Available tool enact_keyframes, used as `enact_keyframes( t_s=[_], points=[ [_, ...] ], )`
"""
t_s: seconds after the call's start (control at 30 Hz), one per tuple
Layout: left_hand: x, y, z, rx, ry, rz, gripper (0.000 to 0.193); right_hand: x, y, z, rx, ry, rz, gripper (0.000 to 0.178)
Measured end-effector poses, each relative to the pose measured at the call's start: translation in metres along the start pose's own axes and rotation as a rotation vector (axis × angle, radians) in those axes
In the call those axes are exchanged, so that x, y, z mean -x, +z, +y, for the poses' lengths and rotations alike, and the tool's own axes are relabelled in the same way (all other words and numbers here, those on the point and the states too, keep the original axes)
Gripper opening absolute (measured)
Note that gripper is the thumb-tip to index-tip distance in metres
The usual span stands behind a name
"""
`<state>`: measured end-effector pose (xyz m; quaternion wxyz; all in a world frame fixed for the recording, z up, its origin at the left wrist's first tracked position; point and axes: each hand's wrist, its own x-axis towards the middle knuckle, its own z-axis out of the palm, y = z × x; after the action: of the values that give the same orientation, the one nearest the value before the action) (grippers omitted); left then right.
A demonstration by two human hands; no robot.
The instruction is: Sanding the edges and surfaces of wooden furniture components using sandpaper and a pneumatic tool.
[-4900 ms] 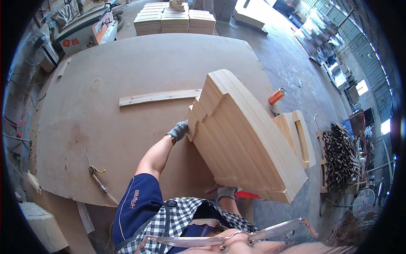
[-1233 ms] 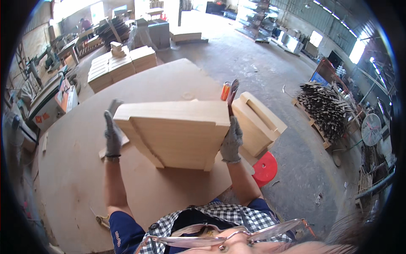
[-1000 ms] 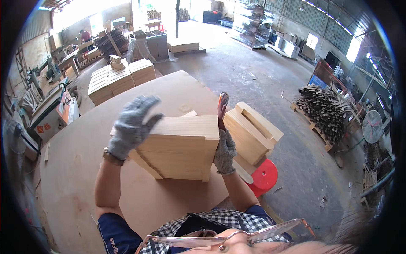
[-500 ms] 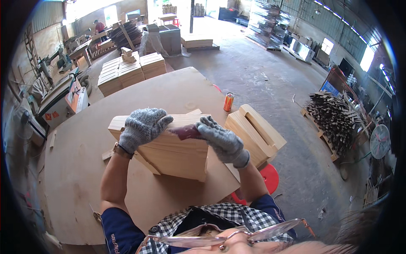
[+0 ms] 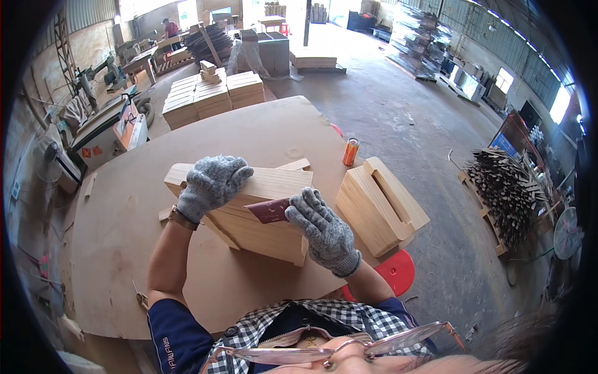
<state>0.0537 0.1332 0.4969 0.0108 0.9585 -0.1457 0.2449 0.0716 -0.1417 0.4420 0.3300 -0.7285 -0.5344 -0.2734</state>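
A block of pale wooden boards (image 5: 265, 240) stands tilted on the brown worktable (image 5: 124, 255) in front of me. My left hand (image 5: 215, 186), in a grey knitted glove, is closed over its upper left edge. In my right hand (image 5: 324, 234), gloved alike, is a dark red sheet of sandpaper (image 5: 268, 210), pinched at its right end. The sheet lies against the near side of the boards, just below their top edge. Most of the right fingers point up and lie close together; the thumb is hidden.
To the right lies another wooden piece with a long slot (image 5: 383, 202), near an orange can (image 5: 351, 151). A red stool (image 5: 395, 273) stands below the table's right edge. Stacked boards (image 5: 212, 93) are beyond the table; a pallet of dark sticks (image 5: 504, 193) is at right.
My right hand has come down and toward me from the top edge, bringing the sandpaper onto the near side. My left hand keeps its hold. The view has shifted slightly left.
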Motion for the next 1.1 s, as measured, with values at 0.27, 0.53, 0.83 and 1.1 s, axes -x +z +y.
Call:
enact_keyframes(
  t_s=[0.27, 0.53, 0.83, 1.1],
  points=[
    [-0.030, 0.003, 0.026, 0.090, -0.010, -0.064, 0.021, -0.022, -0.015, 0.089, -0.247, 0.129, 0.128, 0.058],
    [-0.029, 0.009, 0.032, 0.043, -0.015, 0.005, 0.020, 0.004, -0.020, 0.070, -0.463, 0.491, 0.316, 0.052],
    [-0.025, 0.011, 0.034, 0.066, -0.050, -0.021, 0.019, 0.069, -0.032, -0.016, -0.048, 0.006, -0.215, 0.056],
    [-0.019, 0.012, 0.033, 0.054, -0.023, 0.067, 0.020, -0.008, -0.044, 0.047, -0.042, 0.137, 0.125, 0.054]
  ],
)
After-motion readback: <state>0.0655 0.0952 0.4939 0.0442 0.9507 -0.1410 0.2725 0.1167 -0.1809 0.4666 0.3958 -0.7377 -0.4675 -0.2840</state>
